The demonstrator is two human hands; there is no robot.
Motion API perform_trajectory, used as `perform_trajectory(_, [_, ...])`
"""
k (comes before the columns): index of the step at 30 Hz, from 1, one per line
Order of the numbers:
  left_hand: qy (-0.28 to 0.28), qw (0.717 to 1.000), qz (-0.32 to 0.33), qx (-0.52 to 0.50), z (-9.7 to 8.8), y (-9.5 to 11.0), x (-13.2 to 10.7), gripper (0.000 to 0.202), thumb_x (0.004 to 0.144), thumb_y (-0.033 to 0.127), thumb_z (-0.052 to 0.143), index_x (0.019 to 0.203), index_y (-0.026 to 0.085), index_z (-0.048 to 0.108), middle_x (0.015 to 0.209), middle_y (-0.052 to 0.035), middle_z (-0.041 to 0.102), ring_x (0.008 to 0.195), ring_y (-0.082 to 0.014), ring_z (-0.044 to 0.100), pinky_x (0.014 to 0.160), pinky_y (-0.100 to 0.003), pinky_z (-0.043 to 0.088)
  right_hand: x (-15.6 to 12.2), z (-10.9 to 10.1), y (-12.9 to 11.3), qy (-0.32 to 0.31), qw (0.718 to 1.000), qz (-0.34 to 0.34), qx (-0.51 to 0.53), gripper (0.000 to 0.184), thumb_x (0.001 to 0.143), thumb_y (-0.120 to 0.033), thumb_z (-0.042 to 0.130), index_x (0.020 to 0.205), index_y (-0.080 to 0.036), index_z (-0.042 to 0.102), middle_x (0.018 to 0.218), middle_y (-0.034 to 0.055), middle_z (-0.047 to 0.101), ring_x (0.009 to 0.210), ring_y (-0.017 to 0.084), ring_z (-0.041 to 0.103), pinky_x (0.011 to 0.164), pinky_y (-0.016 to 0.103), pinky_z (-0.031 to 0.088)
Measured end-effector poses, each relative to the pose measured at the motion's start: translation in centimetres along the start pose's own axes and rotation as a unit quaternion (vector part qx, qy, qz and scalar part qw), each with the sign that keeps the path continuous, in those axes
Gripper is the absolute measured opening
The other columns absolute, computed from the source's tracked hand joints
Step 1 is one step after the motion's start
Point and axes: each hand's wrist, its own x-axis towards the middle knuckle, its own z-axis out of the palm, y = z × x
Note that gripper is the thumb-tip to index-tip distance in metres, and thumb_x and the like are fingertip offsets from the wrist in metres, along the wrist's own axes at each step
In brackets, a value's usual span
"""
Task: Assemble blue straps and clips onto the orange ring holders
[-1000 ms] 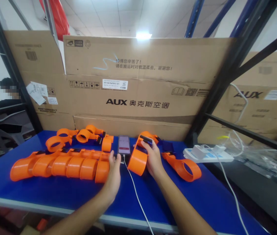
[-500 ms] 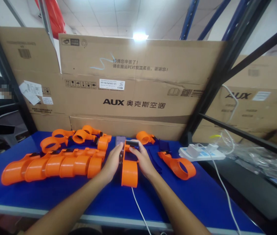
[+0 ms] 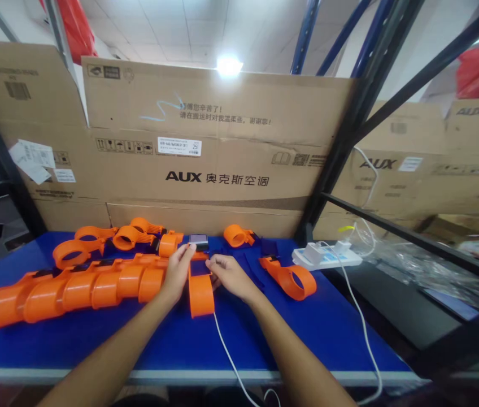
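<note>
An orange plastic ring piece with a dark strap [image 3: 200,289] stands on the blue table [image 3: 316,333] between my two hands. My left hand [image 3: 177,272] presses against its left side, fingers curled up to its top end. My right hand [image 3: 230,275] grips its right upper end, fingers pinched at the strap. Just behind it lies a phone [image 3: 198,242], partly hidden, with a white cable [image 3: 227,353] running to the table's front edge.
A long row of joined orange rings [image 3: 74,289] lies to the left, with more rings [image 3: 95,243] behind. Single rings sit at the back [image 3: 236,234] and right [image 3: 291,278]. A white power strip [image 3: 328,257] is far right. Cardboard boxes [image 3: 205,164] wall the back.
My right hand carried the orange ring piece from the right to in front of the phone, stood it lengthwise, and my left hand joined it. The view shifted right.
</note>
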Motion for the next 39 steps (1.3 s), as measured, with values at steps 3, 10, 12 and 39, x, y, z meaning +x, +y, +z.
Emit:
perform_trajectory(3, [-0.004, 0.999, -0.028, -0.046, 0.3, 0.1, -0.3, 0.045, 0.072, 0.055, 0.080, 0.095, 0.018, 0.074, 0.091, -0.0038, 0.073, 0.090, -0.0210, 0.065, 0.084, -0.029, 0.047, -0.2, 0.0, 0.4, 0.017, 0.998, -0.010, -0.066, 0.036, 0.093, -0.051, 0.053, 0.072, -0.023, 0.046, 0.053, -0.0055, 0.055, 0.044, 0.013, 0.057, 0.043, 0.022, 0.043])
perform_trajectory(10, [-0.049, 0.995, -0.053, -0.070, 0.5, 0.4, -1.4, 0.037, 0.068, 0.047, 0.086, 0.083, 0.018, 0.070, 0.075, 0.0024, 0.064, 0.072, -0.0131, 0.056, 0.071, -0.024, 0.043, -0.6, 0.7, 0.5, 0.100, 0.981, -0.064, -0.151, 0.031, 0.094, -0.043, 0.049, 0.070, -0.024, 0.046, 0.048, -0.0065, 0.053, 0.039, 0.012, 0.051, 0.042, 0.022, 0.036])
perform_trajectory(12, [-0.049, 0.996, -0.032, -0.060, 0.5, 0.4, -1.3, 0.038, 0.067, 0.047, 0.086, 0.084, 0.018, 0.070, 0.079, 0.0010, 0.066, 0.076, -0.0144, 0.058, 0.074, -0.024, 0.044, -0.6, 0.9, 0.6, 0.106, 0.980, -0.074, -0.153, 0.026, 0.092, -0.039, 0.049, 0.072, -0.024, 0.047, 0.049, -0.0068, 0.053, 0.039, 0.012, 0.050, 0.043, 0.022, 0.036])
perform_trajectory(39, [-0.040, 0.999, 0.030, -0.021, 0.5, -0.5, -1.2, 0.039, 0.070, 0.047, 0.083, 0.097, 0.021, 0.073, 0.095, -0.0048, 0.073, 0.094, -0.0238, 0.065, 0.086, -0.032, 0.047, -0.7, 1.7, -0.1, 0.167, 0.953, -0.134, -0.216, 0.027, 0.085, -0.029, 0.044, 0.061, -0.023, 0.033, 0.057, -0.0051, 0.042, 0.058, 0.013, 0.043, 0.057, 0.024, 0.030])
